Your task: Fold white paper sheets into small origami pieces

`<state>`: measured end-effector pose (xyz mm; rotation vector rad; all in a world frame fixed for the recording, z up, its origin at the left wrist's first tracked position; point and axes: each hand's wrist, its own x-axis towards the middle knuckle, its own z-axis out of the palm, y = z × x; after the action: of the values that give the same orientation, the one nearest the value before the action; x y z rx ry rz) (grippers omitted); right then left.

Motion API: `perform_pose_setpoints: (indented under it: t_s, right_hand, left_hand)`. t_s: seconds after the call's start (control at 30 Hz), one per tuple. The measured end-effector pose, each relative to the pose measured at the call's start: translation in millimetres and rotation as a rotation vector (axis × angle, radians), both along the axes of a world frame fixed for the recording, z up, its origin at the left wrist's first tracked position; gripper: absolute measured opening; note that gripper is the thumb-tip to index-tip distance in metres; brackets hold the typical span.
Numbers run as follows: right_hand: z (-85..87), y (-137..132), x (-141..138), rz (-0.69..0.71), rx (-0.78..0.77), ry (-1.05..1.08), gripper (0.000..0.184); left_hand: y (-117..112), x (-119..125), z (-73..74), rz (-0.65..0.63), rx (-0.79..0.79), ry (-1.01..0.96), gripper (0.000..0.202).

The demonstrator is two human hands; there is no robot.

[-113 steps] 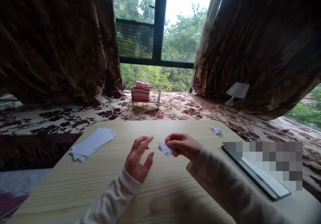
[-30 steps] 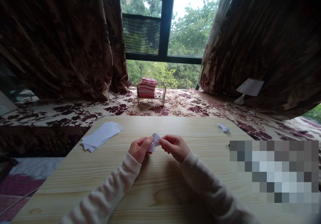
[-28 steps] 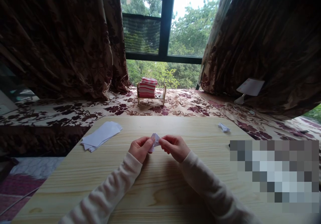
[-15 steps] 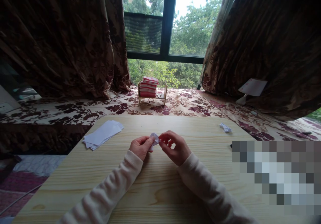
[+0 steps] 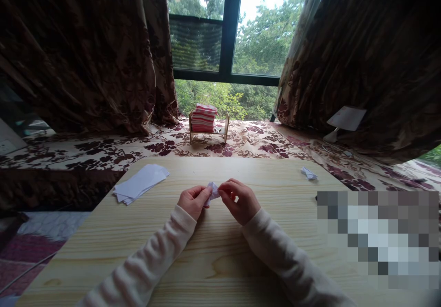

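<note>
A small folded piece of white paper (image 5: 212,191) is held above the middle of the table. My left hand (image 5: 193,200) pinches its left side, thumb on top. At its right edge, the thumb and forefinger of my right hand (image 5: 240,200) are pinched on the paper. The fold's exact shape is too small to make out. To the left lies a loose stack of white paper sheets (image 5: 141,184). Another small folded paper piece (image 5: 308,173) rests near the far right corner.
The pale wooden table (image 5: 155,261) stands against a ledge with a floral cloth (image 5: 248,137). On the ledge sit a small wooden rack (image 5: 226,125) holding striped folded cloths (image 5: 204,119), and a white lamp (image 5: 347,118). A pixelated patch covers the right side.
My right fingers have closed in on the paper's right edge, and the paper's shape has shifted slightly. My left hand stays in place.
</note>
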<state>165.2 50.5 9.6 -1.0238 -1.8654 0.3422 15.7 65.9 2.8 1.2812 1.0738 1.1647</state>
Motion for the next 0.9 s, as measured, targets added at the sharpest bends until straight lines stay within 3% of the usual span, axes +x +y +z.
perform_pose_setpoints:
  t_s: [0.23,0.57,0.9]
  right_hand:
    - [1.1,-0.8,-0.9,-0.033,-0.071,0.004,0.013]
    - [-0.7,2.2,-1.0,0.0,-0.355,0.297,0.017]
    - [-1.1,4.8,-1.6,0.044,-0.455,0.445,0.02]
  left_hand:
    - [-2.3,0.0,2.0,-0.011,0.006,0.008,0.028]
    - [-5.7,1.3,8.3,-0.033,-0.041,0.01,0.02]
    - [-4.0,-0.9,7.2,-0.041,-0.035,0.005,0.018]
